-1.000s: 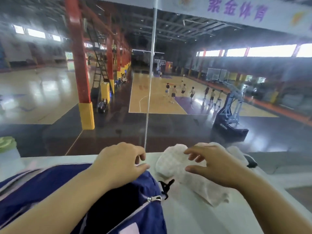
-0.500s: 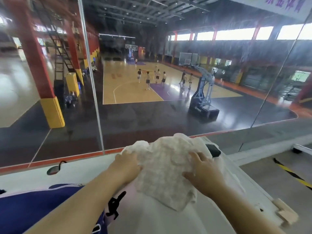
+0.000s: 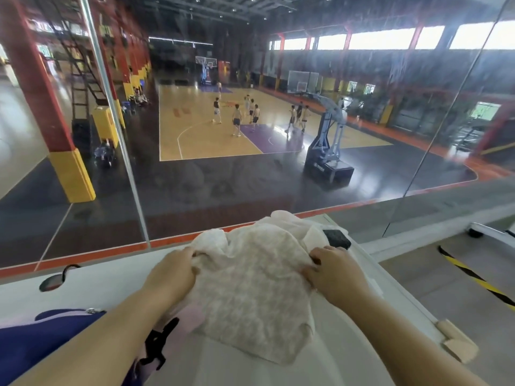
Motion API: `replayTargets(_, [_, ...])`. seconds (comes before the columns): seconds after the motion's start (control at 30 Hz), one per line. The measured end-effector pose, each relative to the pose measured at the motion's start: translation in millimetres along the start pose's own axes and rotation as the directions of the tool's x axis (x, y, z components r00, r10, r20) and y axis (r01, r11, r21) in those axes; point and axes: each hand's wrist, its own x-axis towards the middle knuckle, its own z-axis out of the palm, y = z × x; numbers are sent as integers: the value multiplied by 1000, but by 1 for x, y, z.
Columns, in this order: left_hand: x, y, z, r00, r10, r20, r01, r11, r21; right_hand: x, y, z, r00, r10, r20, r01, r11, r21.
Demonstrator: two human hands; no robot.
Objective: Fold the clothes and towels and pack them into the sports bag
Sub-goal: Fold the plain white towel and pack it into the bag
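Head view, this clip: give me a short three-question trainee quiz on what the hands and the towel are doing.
1. True or false: both hands grip the white towel.
2. Where does the blue sports bag lie from the towel? A) to the left B) to the right C) beyond it, by the glass
3. Fill in: the small black object sits on the white table just beyond the ____ hand.

Key
1. True: the left hand and the right hand each pinch a side edge of it.
2. A
3. right
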Motion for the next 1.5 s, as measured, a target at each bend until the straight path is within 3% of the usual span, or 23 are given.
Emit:
replayTargets(0.13, [-7, 11, -35, 989, 72, -130, -78, 996, -34, -17, 0, -29, 993, -112, 30, 114, 991, -67])
replayTargets(0.37, [-1, 27, -96, 933, 185, -310, -214, 975, -62, -50, -23, -72, 985, -163, 54, 159, 984, 81])
replayTargets(0.43, [2, 35, -101, 935, 187, -302, -219, 973, -74, -47, -22, -72, 990, -138, 12, 137, 986, 96])
replayTargets(0.53, [-1, 48, -92, 966, 180, -184, -184, 983, -5, -38, -15, -68, 993, -1, -118, 21, 987, 162])
replayTargets(0.6, [-14, 58, -78, 982, 171, -86, -162, 981, 105, -36, -11, -61, 990, 82, -111, -52, 968, 244])
replayTargets(0.7, [-53, 74, -56, 985, 168, 37, -171, 979, 110, -40, -6, -52, 988, 91, 124, -142, 851, 505])
replayTargets(0.8, [-90, 78, -34, 957, 202, 210, -211, 977, 23, -48, 2, -56, 947, -71, 314, -141, 786, 602])
replayTargets(0.9, [-122, 81, -16, 891, 144, 431, -181, 983, 44, -55, 10, -58, 894, -213, 395, -41, 837, 545])
replayTargets(1.03, [-144, 85, 11, 855, 102, 508, -153, 987, 58, -56, 23, -46, 925, -164, 344, 81, 967, 242])
replayTargets(1.17, [-152, 89, 29, 880, 160, 448, -139, 987, -81, -65, 24, -31, 959, -90, 269, 58, 991, 123])
replayTargets(1.33, [-151, 82, 26, 935, 127, 332, -71, 982, -176, -76, 24, -39, 994, -56, 96, 38, 983, 180])
replayTargets(1.5, [-139, 60, -17, 999, 38, 16, -34, 981, -193, -83, 26, -40, 993, -68, 93, 46, 973, 227])
